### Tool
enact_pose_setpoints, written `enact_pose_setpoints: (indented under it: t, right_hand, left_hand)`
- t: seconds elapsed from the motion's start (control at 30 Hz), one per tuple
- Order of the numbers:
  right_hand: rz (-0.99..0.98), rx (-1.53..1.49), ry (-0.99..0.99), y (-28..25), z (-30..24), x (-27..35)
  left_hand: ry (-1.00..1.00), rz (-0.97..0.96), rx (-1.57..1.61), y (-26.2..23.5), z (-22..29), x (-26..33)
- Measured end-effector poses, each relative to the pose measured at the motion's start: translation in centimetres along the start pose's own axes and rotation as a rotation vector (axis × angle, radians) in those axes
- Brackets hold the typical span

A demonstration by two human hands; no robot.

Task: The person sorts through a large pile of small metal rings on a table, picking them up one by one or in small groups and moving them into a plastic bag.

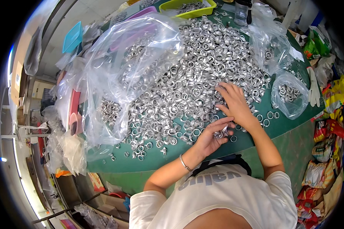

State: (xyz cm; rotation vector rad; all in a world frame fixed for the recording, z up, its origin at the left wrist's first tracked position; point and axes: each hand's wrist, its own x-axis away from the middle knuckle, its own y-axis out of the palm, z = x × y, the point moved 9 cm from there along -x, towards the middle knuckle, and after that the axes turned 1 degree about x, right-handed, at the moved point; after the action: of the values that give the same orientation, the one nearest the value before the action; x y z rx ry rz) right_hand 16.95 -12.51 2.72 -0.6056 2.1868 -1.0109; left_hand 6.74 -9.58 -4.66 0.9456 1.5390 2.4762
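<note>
A large heap of silver metal rings (202, 72) covers much of the green table (122, 162). My left hand (211, 139), palm turned up with fingers curled, holds several metal rings (221, 133) at the heap's near edge. A metal bracelet (185, 163) circles the left wrist. Just beyond, my right hand (236, 106) lies over the right side of the heap, palm down. Its thumb and fingers are apart, and their tips touch or hover at the rings; I cannot tell whether one is under them.
Clear plastic sheeting (107, 76) drapes over the heap's left side. A small plastic bag of rings (290, 93) and a white glove (313, 87) lie at right. At the back stand a yellow-green tray (187, 11) and a clear bottle (241, 13). Colourful packages (325, 147) line the right.
</note>
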Motion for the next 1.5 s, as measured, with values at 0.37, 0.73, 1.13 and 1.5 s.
enact_pose_setpoints:
  t: [0.37,0.73,1.13,1.5]
  right_hand:
    - [0.044,-0.158,0.052,-1.3,0.3,1.6]
    - [-0.044,0.045,-0.178,1.2,-1.7,1.6]
    - [-0.144,0.011,-0.306,2.9,-5.0,0.4]
    - [-0.102,-0.063,-0.231,-0.3,-4.1,3.7]
  left_hand:
    - [-0.019,0.053,0.012,-0.5,-0.4,1.3]
    - [-0.02,-0.059,0.097,-1.5,-1.1,2.0]
    - [-0.018,-0.003,0.075,-2.6,-1.9,2.1]
    - [-0.012,0.023,0.129,-2.6,-1.6,3.1]
